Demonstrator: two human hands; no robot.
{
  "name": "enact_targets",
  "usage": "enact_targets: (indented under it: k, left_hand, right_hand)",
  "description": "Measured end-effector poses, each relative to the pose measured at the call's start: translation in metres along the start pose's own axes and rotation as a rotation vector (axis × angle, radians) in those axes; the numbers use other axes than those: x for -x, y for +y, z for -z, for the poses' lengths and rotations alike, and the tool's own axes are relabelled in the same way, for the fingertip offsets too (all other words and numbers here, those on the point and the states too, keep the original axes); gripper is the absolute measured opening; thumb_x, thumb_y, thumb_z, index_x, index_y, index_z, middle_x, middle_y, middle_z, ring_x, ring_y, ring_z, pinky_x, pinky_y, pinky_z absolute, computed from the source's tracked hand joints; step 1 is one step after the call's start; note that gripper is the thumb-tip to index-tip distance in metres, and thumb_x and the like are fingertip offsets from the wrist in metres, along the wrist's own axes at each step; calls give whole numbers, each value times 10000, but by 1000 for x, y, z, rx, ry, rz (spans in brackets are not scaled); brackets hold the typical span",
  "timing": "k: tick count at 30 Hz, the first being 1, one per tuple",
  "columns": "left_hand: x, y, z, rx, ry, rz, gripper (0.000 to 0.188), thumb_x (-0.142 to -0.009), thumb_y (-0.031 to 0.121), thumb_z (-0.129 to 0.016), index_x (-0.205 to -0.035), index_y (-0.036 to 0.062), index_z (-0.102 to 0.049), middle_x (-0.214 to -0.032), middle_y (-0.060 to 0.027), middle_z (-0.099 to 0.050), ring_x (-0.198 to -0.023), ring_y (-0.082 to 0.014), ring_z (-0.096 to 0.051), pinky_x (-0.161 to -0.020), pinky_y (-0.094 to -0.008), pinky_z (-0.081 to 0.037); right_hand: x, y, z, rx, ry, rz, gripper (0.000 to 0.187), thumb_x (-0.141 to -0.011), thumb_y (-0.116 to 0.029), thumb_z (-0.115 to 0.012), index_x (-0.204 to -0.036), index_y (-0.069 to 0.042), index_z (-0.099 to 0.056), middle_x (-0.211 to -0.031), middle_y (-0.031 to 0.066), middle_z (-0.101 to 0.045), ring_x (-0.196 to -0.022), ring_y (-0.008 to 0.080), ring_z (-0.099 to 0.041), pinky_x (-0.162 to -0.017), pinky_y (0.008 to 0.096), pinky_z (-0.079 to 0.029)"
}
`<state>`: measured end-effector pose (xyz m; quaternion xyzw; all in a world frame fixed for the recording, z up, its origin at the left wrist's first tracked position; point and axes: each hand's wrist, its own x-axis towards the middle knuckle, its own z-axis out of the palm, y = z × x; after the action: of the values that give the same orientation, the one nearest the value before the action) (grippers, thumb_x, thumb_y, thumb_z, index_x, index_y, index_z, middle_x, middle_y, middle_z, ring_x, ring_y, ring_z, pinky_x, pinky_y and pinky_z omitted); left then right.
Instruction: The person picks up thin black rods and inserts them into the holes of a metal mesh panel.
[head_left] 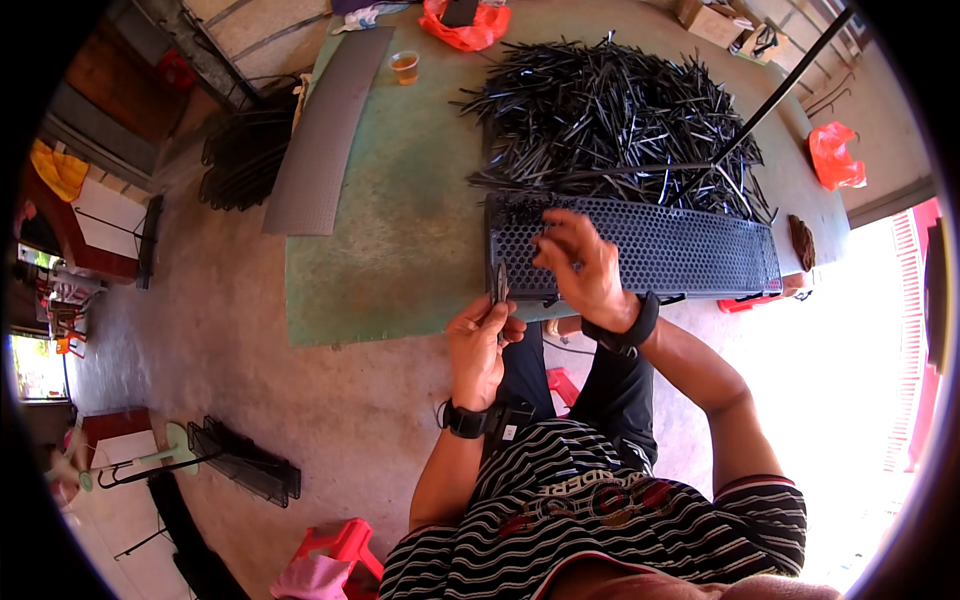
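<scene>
My left hand (482,335) is closed round a small pointed metal tool (501,283), its tip upward beside the left end of a black perforated panel (640,250). What kind of tool it is I cannot make out. Over that panel's left part hovers my right hand (582,262), fingers curled and thumb close to the fingertips; anything between them is too small to see. The panel lies along the table's near edge, full of round holes. Right behind it rises a big heap of thin black strips (610,120), with some small dark bits on the panel's left corner.
The green table (400,200) carries a long grey perforated sheet (330,130), a cup of amber liquid (405,67) and a red plastic bag (466,25). A black rod stand (780,95) crosses the heap. Brown gloves or cloth (801,243) lie right. A red stool (340,550) stands lower left.
</scene>
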<state>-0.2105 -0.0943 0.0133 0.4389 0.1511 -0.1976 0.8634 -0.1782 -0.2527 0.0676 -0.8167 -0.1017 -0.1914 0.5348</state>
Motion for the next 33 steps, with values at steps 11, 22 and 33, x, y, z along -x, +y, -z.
enact_targets:
  k: [11, 22, 33]
  left_hand:
    - [3, 7, -1, 83, 26, 7, 167, -858, 82, -566, -987, -23, -589, -826, -121, -640, -607, -195, -616, -533, -294, -502]
    - [2, 5, 3, 124, 9, -38, 154, -870, 94, -556, -980, -10, -581, -826, -117, -638, -593, -188, -606, -523, -287, -498]
    - [7, 5, 0, 181, -52, -10, 140, -879, 109, -541, -972, 8, -571, -831, -116, -636, -593, -186, -602, -517, -296, -490]
  right_hand:
    - [-38, 22, -19, 10, 26, -74, 235, -851, 22, -480, -1077, 12, -416, -798, 166, -625, -679, 201, -655, -572, 274, -508]
    - [-50, 17, -18, 557, -145, 130, 129, -766, -46, -584, -893, -25, -578, -778, 136, -578, -670, 334, -577, -575, 391, -464]
    - [-30, 8, -5, 103, -220, -266, 179, -771, -149, -666, -840, 15, -652, -623, 69, -614, -496, 92, -517, -458, 253, -417]
